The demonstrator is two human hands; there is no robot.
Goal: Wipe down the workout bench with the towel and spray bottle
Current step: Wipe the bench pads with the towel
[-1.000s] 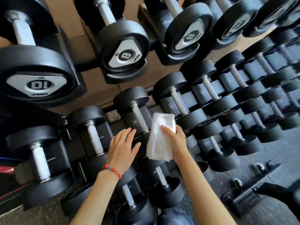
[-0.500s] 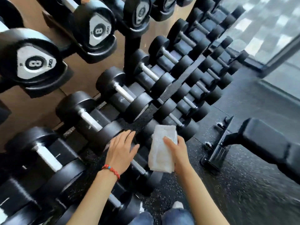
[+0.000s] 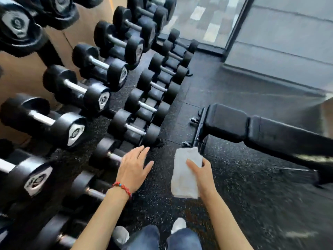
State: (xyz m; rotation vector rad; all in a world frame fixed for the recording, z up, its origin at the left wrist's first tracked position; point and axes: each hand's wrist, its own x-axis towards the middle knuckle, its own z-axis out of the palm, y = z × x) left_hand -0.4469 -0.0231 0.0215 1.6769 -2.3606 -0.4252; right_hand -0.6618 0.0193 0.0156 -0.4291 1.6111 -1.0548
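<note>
A folded white towel (image 3: 183,177) hangs from my right hand (image 3: 203,175), which grips it by its right edge in front of me. My left hand (image 3: 134,167) is held out flat with fingers apart, holding nothing; a red bead bracelet sits on its wrist. The black padded workout bench (image 3: 252,127) stretches from the middle right out past the right edge, its near end just above and to the right of the towel. No spray bottle is in view.
A rack of black dumbbells (image 3: 115,73) fills the left side in several tiers, with more dumbbells (image 3: 144,109) on the lowest row beside the bench's foot (image 3: 196,134). Speckled black rubber floor (image 3: 243,204) lies under me. A glass wall (image 3: 279,42) stands at the back right.
The view has swung right, away from the dumbbell rack, bringing the bench further into view. Both hands keep their pose, the towel still in the right one.
</note>
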